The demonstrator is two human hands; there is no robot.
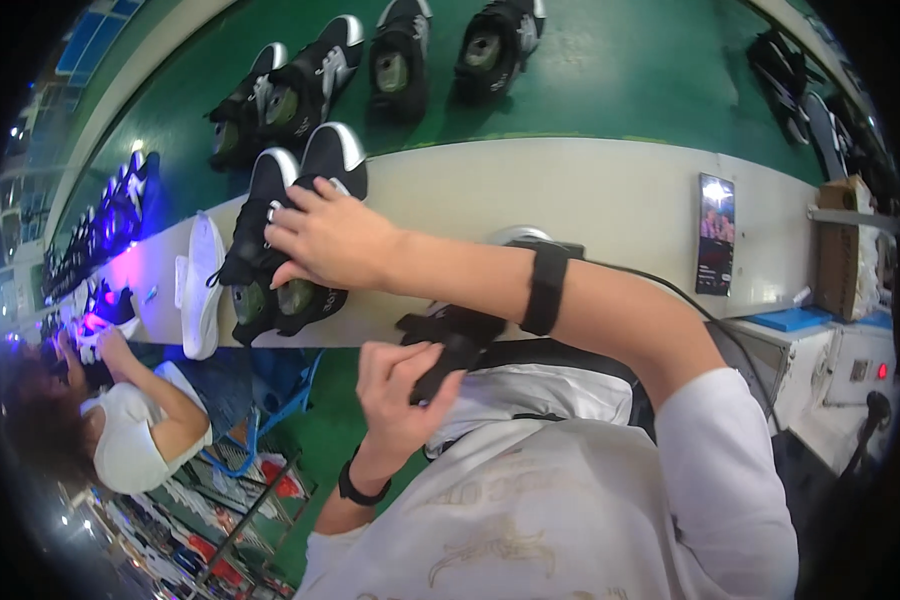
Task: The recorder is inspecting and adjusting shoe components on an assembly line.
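Two black sneakers with white toe edges stand side by side on the pale workbench ledge (450, 190). My right hand (335, 235) reaches across to the left and grips the middle of the right-hand sneaker (336, 150), a ring on one finger. Beside it, the left-hand sneaker (255, 250) is touched by or close to my fingertips. My left hand (400, 390), near my body, is closed round a black fabric-like piece (457, 350) with a strap-like end. The piece's full shape is partly hidden by the fingers and right forearm.
A white shoe sole (203, 285) lies left of the pair. More black sneakers (400, 65) stand on the green surface (610, 80) beyond. A phone (715, 235) and a cardboard box (842, 255) are at right. A co-worker (150, 420) sits at left by a blue chair (260, 430).
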